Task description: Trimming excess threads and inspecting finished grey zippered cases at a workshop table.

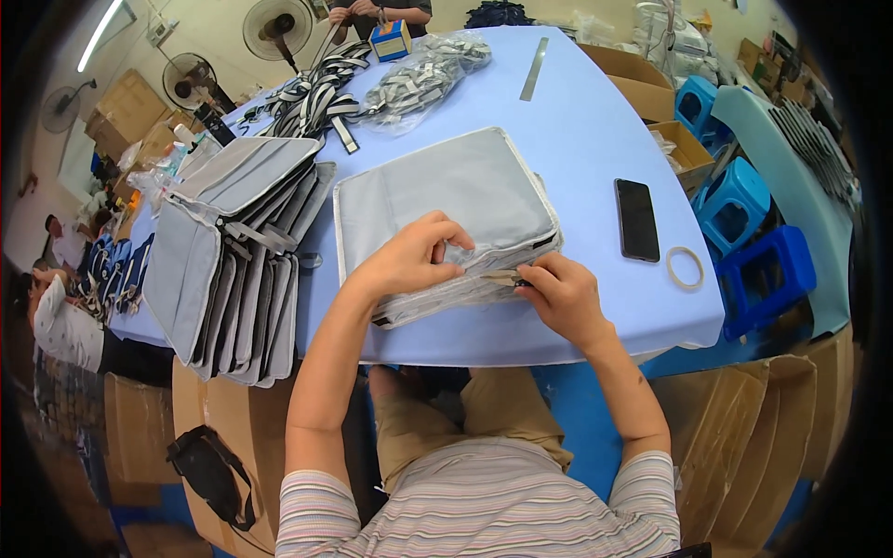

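Right now the grey fabric case (456, 200) lies flat near the front edge of the blue surface (586, 130), just ahead of the person; it serves as the landmark for all that follows; the left hand (409, 260) rests on the case's near edge, fingers curled and pinching a fold of the grey cloth close to the zipper side; the right hand (561, 296) sits at the case's near right corner, thumb and forefinger closed on a small dark piece at the zipper line, though what exactly it pinches is too small to tell; both hands touch the case and are near each other along its front edge; to the left of the case, just beside it, a stack of like grey cases (233, 260) leans in a slanting pile that hangs over the edge of the surface; beyond the case, farther from the person, lie a bundle of black-and-white straps (312, 93) and a clear bag of small grey pieces (419, 79); a metal ruler (534, 68) lies beyond the case to its right; to the right of the case, well apart, a black phone (637, 219) lies face up, with a pale ring of tape (685, 267) just beside the phone; blue plastic stools (744, 232) stand past the surface on that same side
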Tool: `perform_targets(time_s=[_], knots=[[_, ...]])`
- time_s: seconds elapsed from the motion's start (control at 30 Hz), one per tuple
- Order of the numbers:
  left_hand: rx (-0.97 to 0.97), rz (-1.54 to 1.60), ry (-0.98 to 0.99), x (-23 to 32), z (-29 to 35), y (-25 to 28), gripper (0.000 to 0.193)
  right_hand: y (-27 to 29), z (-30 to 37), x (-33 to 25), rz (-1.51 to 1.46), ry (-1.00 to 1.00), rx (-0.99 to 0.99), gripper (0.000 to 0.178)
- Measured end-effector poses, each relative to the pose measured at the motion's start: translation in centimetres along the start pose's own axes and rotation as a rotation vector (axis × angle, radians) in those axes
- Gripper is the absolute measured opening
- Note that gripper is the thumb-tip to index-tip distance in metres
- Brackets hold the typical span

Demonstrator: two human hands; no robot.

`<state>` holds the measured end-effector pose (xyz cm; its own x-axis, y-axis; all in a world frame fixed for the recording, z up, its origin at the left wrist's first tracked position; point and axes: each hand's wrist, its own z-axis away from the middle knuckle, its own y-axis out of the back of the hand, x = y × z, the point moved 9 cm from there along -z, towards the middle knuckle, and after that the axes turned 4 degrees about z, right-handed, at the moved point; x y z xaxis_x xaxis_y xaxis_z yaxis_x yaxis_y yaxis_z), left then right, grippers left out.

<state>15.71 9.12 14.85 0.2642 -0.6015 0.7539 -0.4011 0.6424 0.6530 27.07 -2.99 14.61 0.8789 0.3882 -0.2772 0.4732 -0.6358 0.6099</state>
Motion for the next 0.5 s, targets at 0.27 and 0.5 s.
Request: perform_targets(time_s=[0.27,0.5], knots=[[-0.017,0.064,-0.016,-0.9,-0.1,-0.1,0.026,-1.4,-0.8,-0.9,-0.017,-0.002,-0.052,0.023],[-0.011,0.127,-0.026,-1.4,-0.2,-0.3,0.024,-1.9,-0.6,-1.0,-0.02,-0.018,-0.064,0.023]])
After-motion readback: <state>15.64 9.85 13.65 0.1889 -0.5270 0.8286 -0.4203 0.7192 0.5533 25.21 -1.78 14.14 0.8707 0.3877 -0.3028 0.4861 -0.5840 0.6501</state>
